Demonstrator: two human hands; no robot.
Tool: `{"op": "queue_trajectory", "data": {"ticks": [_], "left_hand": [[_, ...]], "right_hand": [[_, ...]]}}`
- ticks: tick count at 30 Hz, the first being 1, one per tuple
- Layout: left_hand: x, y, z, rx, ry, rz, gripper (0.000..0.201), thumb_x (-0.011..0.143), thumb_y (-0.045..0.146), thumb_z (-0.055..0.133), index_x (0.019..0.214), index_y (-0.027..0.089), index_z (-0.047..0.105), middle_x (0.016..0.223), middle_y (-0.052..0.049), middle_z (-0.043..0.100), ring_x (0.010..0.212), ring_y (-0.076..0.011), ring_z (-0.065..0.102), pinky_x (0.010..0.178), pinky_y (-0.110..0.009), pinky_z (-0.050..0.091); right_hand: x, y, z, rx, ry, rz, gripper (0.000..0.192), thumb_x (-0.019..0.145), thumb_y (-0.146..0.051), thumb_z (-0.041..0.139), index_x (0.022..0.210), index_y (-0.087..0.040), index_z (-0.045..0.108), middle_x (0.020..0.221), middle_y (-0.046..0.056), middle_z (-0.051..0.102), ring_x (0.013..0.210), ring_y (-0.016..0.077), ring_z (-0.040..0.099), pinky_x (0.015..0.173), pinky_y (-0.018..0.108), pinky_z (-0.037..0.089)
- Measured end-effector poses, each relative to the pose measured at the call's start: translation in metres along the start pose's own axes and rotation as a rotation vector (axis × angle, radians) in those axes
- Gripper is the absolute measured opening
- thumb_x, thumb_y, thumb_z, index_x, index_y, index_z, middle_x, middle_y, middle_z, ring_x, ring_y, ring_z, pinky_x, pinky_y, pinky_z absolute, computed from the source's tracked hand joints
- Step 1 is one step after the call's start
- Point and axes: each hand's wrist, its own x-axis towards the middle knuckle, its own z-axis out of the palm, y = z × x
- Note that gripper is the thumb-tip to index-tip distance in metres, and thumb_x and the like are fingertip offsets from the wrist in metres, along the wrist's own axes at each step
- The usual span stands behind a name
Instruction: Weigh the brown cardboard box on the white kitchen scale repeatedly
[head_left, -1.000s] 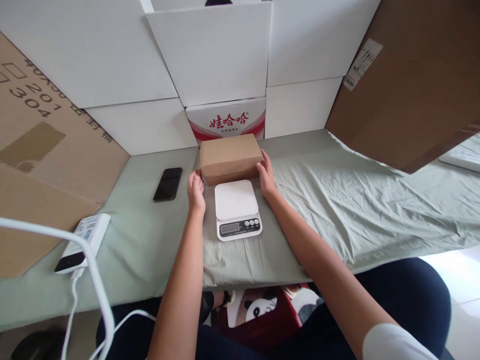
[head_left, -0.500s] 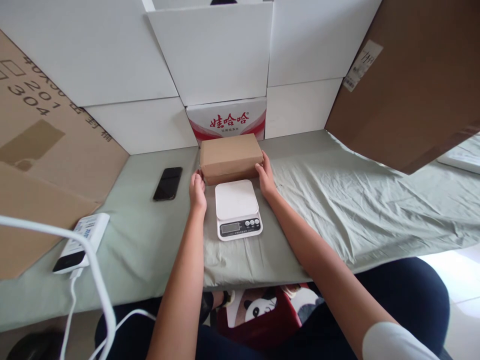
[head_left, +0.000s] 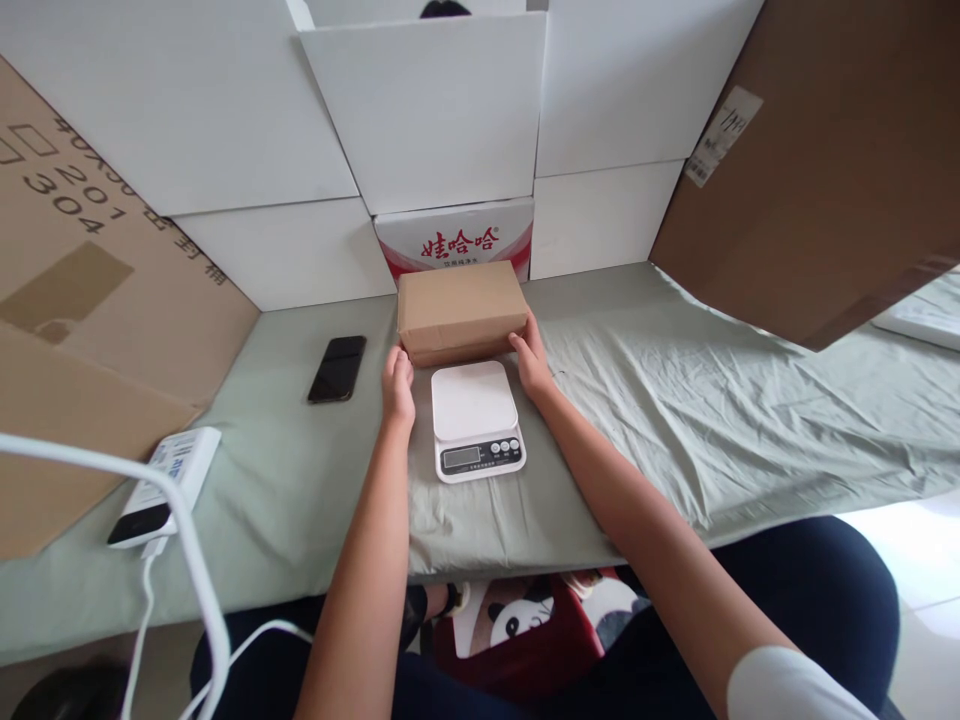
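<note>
Your left hand [head_left: 398, 385] and right hand [head_left: 532, 361] clamp only the cardboard box's [head_left: 460, 309] lower corners, so it may tip onto the scale [head_left: 475, 418].

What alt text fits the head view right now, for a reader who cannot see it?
Two bare hands, left hand and right hand, grip the ends of a closed brown cardboard box behind a white digital kitchen scale on a pale green cloth-covered table; a black phone lies left.

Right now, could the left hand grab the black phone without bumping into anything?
Probably yes. The left hand is at the brown box, and only bare green cloth lies between it and the black phone.
</note>
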Motion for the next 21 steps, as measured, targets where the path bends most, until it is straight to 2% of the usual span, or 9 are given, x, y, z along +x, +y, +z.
{"op": "queue_trajectory", "data": {"ticks": [5, 10, 15, 21], "left_hand": [[-0.001, 0.002, -0.001, 0.001, -0.006, 0.036, 0.067, 0.081, 0.071, 0.065, 0.127, 0.023, 0.067, 0.142, -0.015, 0.064, 0.145, -0.03, 0.051, 0.122, -0.044, 0.037], [-0.014, 0.011, -0.004, 0.113, -0.032, 0.186, 0.071, 0.085, 0.069, 0.061, 0.136, 0.02, 0.062, 0.146, -0.015, 0.061, 0.143, -0.0293, 0.053, 0.122, -0.044, 0.038], [-0.056, 0.027, -0.007, 0.124, -0.048, 0.28, 0.075, 0.087, 0.068, 0.059, 0.143, 0.018, 0.057, 0.147, -0.017, 0.061, 0.143, -0.0311, 0.053, 0.121, -0.044, 0.038], [-0.117, 0.028, -0.024, 0.128, -0.017, 0.256, 0.079, 0.085, 0.067, 0.062, 0.145, 0.016, 0.056, 0.148, -0.02, 0.059, 0.145, -0.0353, 0.05, 0.122, -0.049, 0.037]], "right_hand": [[-0.003, 0.003, 0.0, 0.006, 0.011, -0.085, 0.073, 0.093, -0.059, 0.052, 0.158, -0.031, 0.034, 0.169, -0.001, 0.035, 0.161, 0.0241, 0.026, 0.136, 0.044, 0.017], [-0.012, -0.002, -0.002, -0.023, 0.013, -0.158, 0.079, 0.094, -0.062, 0.052, 0.162, -0.032, 0.024, 0.173, -0.001, 0.026, 0.163, 0.0245, 0.019, 0.136, 0.048, 0.016], [-0.042, -0.026, -0.007, -0.101, 0.034, -0.212, 0.084, 0.094, -0.065, 0.052, 0.164, -0.032, 0.017, 0.174, 0.004, 0.02, 0.162, 0.0278, 0.02, 0.135, 0.051, 0.017], [-0.1, -0.051, -0.019, -0.188, 0.047, -0.197, 0.08, 0.095, -0.065, 0.051, 0.163, -0.039, 0.018, 0.171, 0.003, 0.027, 0.161, 0.0296, 0.022, 0.132, 0.055, 0.023]]}}
